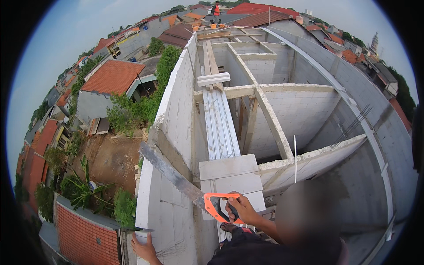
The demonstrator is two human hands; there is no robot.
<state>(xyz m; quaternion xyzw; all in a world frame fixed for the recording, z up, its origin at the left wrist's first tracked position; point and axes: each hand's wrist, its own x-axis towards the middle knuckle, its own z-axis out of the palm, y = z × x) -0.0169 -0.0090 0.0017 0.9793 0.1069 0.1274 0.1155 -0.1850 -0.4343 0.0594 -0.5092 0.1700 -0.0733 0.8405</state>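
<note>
A: What's biggest here?
B: The wall (174,132), pale block, running away along the left. Beams (274,121) cross the open rooms to the right. Between wall and beams lie metal planks (221,128), like a narrow walkway.

A: And at the near end of those?
B: Pale blocks (229,171), lying flat, side by side.

A: Where's the saw?
B: The saw (190,189) is in front of the person. Its handle (223,194) overlaps the blocks in view, and the blade slants up and left across the wall. I can't tell whether it touches anything.

A: Which step is this?
B: Handling the saw rather than cutting, I'd judge; no block sits plainly under the teeth. Any cut would call for a steadied block, teeth set square to it and sound footing.

A: How does the saw look?
B: Long and worn, the grey blade blotched with dark and pale smears, toothed along its lower edge. The handle is orange with a dark inner grip. Some of the blade's curve may be the lens.

A: And the hands?
B: The right hand (240,208) is wrapped around the grip. The left hand (145,249) is at the wall's near edge, fingers outstretched by a pale piece (141,237); whether it grips that, I can't tell.
</note>
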